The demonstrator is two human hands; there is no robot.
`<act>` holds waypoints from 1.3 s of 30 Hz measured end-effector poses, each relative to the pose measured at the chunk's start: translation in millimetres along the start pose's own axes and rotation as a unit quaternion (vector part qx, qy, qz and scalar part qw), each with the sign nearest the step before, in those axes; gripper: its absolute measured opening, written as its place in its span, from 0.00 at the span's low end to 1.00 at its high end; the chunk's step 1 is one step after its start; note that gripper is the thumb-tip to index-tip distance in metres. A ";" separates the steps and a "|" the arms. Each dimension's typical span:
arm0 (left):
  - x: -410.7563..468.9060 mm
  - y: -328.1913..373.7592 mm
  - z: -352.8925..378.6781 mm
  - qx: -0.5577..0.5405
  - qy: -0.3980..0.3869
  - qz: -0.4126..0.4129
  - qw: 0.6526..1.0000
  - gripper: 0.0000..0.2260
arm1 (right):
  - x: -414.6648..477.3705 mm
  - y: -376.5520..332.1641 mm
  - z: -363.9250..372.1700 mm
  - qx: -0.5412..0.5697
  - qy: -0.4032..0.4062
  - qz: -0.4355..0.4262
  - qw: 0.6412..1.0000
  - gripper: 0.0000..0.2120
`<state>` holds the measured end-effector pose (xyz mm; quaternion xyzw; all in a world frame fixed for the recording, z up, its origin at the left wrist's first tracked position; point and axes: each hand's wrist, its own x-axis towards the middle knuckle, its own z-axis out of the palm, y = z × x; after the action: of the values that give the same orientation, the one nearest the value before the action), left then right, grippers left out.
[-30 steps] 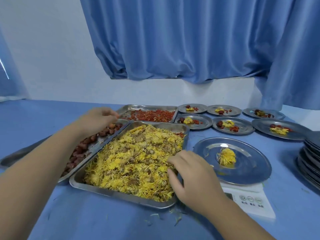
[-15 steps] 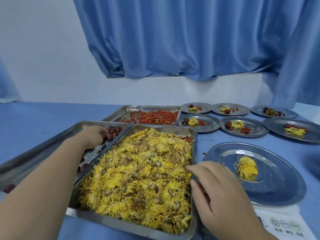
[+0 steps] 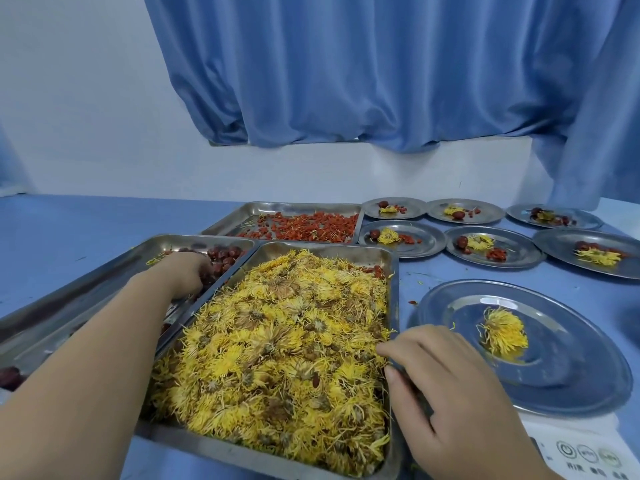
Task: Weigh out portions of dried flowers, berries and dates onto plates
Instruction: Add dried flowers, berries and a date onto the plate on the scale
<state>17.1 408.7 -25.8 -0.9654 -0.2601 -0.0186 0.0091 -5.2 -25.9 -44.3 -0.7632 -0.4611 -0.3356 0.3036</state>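
Left hand (image 3: pixel 185 273) has dropped in among the dates since a sec ago, and we've leaned in closer.

Far left: long shiny steel tray (image 3: pixel 86 292) w/ dark red wrinkled dates (image 3: pixel 225 252) bunched at its far end. Our fingers curl down among them, tips buried, so we can't tell if one's pinched yet.

Next over: big rectangular steel tray (image 3: pixel 329 247) heaped w/ dried yellow flowers (image 3: pixel 277 358). Behind it, a shallow steel tray (image 3: pixel 242 216) w/ a thin scatter of small red berries (image 3: pixel 311 225).

Right hand (image 3: pixel 446 393) rests on the flower tray's right rim, fingers loosely bent & apart, index tip touching petals, holding nothing we can see.

Right again: round steel plate (image 3: pixel 571 375) sits on the white scale (image 3: pixel 561 441) w/ one yellow flower clump (image 3: pixel 505 336), no dates or berries yet. Six filled round plates (image 3: pixel 431 245) sit at back right.

Step, we reckon: date portion for that plate. Next move needs a date lifted clear, carried over the flower tray w/o dragging petals, and set beside the clump.
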 end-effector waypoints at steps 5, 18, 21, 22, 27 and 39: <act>-7.8 -8.9 3.5 -0.014 0.008 0.005 1.000 0.10 | -0.3 0.7 -3.4 0.002 0.012 0.005 1.000 0.12; -63.2 47.6 -55.6 -0.093 0.110 0.103 0.984 0.05 | -1.9 6.3 -26.1 0.067 0.047 0.077 0.994 0.10; -85.1 93.3 -61.9 -0.110 0.122 0.158 0.974 0.05 | -1.4 11.4 -38.2 0.077 0.090 0.118 0.986 0.08; -95.2 110.6 -63.0 -0.119 0.120 0.180 0.969 0.04 | -1.2 13.0 -42.8 0.082 0.105 0.128 0.983 0.08; -137.3 185.0 -67.1 -0.071 0.149 0.300 0.939 0.12 | -0.9 29.7 -64.0 0.182 0.171 0.255 0.934 0.08; -177.5 292.5 -71.1 0.071 0.121 0.463 0.875 0.14 | -2.8 71.1 -88.2 0.250 0.257 0.371 0.857 0.10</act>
<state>8.5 64.8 35.7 -0.9625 0.2190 -0.1101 0.1161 37.8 -123.3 -5.3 -0.6630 -0.1182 -0.2559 0.6935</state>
